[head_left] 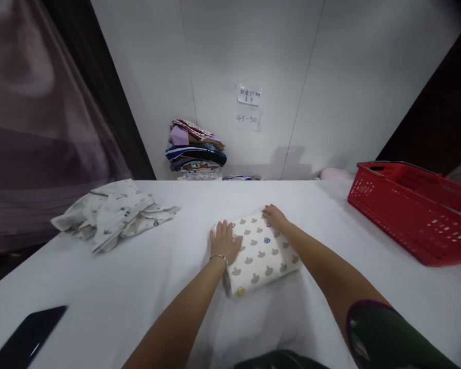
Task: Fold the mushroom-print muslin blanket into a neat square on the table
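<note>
A folded cream cloth (259,256) with small printed shapes lies on the white table (138,287) in front of me. My left hand (224,241) rests flat on the cloth's left end, fingers spread, a thin bracelet at the wrist. My right hand (274,217) presses its fingers on the far right corner of the same cloth. Neither hand grips anything.
A crumpled pale patterned garment (113,212) lies at the table's left. A red plastic basket (415,212) stands at the right. A stack of folded clothes (195,151) sits against the back wall under paper notes (249,96). A dark flat object (26,335) lies near the front left edge.
</note>
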